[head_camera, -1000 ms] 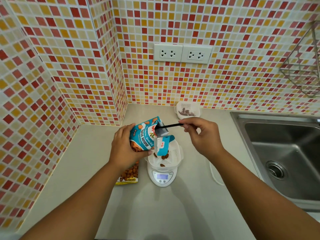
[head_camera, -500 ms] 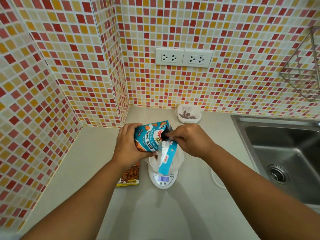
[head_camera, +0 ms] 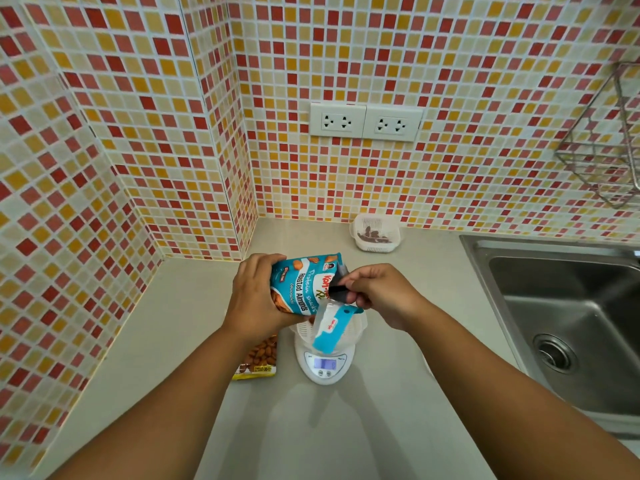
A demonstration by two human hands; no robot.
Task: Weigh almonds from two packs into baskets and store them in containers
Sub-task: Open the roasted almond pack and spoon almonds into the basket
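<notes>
The left hand (head_camera: 258, 299) is wrapped around the blue foil pack of roasted almonds (head_camera: 301, 287), fingers clenched on its lower body, and holds it tipped on its side so that its long axis runs left to right, with the torn mouth pointing rightward toward the other hand. The right hand (head_camera: 379, 294) is closed on a small black scoop (head_camera: 337, 293) — its dark end sits right at the pack's opening, and whether it is already inside the pouch cannot be made out. A torn blue-and-white strip of the pack (head_camera: 329, 329) hangs down from the mouth, directly over the white perforated plastic basket (head_camera: 356, 327) that rests on the round white digital kitchen scale (head_camera: 325, 367). So the coming move turns on one line: the mouth lies just left of the scoop and straight above the basket, and almonds drawn out rightward should drop into it. The hanging strip hides the basket's contents. A second pack with a yellow edge (head_camera: 258, 358) lies flat on the grey counter (head_camera: 311, 438), just left of the scale, under the left wrist. Another white slotted basket holding dark nuts (head_camera: 375, 233) stands well apart by the tiled wall.
</notes>
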